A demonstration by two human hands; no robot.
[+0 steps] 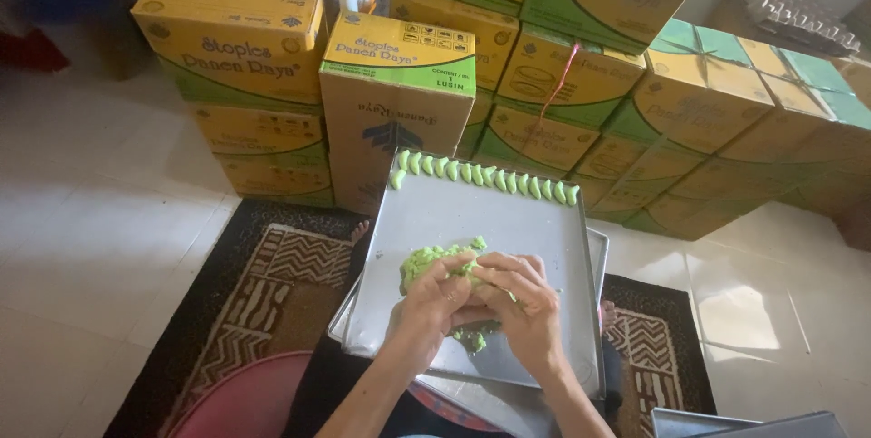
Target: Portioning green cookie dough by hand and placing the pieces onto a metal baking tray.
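Both hands meet over the near half of the metal baking tray — the left hand and right hand press together, fingers pinching a lump of green dough. A row of shaped green pieces lines the tray's far edge, stacked yellow-green cartons just beyond
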